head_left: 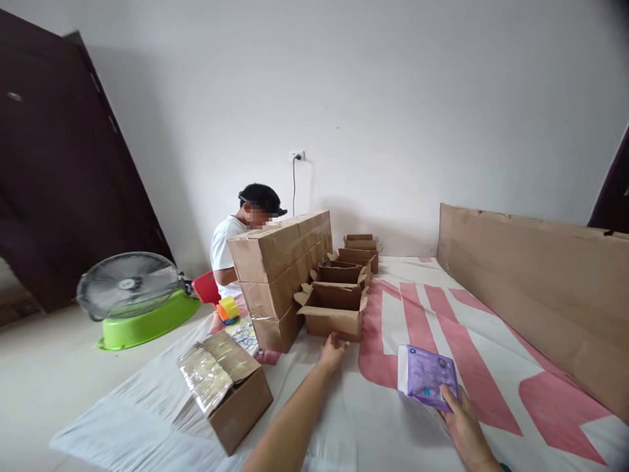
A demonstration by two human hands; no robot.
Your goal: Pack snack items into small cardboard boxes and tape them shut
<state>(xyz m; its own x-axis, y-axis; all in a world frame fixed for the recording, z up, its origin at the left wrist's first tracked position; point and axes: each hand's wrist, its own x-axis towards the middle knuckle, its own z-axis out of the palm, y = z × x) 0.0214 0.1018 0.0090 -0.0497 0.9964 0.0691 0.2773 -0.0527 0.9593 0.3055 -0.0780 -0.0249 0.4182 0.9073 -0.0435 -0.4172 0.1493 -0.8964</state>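
Observation:
My right hand (464, 429) holds a purple and white packet (426, 376) by its near edge, low at the right above the white and pink sheet (491, 367). My left hand (333, 353) reaches forward with fingers curled at the front of an open cardboard box (334, 309), touching its lower edge. Behind that box stand more open boxes (344, 270) in a row.
A stack of sealed cartons (278, 275) stands left of the open boxes, with a seated person (230, 246) behind it. A taped box (230, 387) lies near left. A fan (128, 283) rests in a green basin (147, 324). A long cardboard sheet (531, 282) borders the right.

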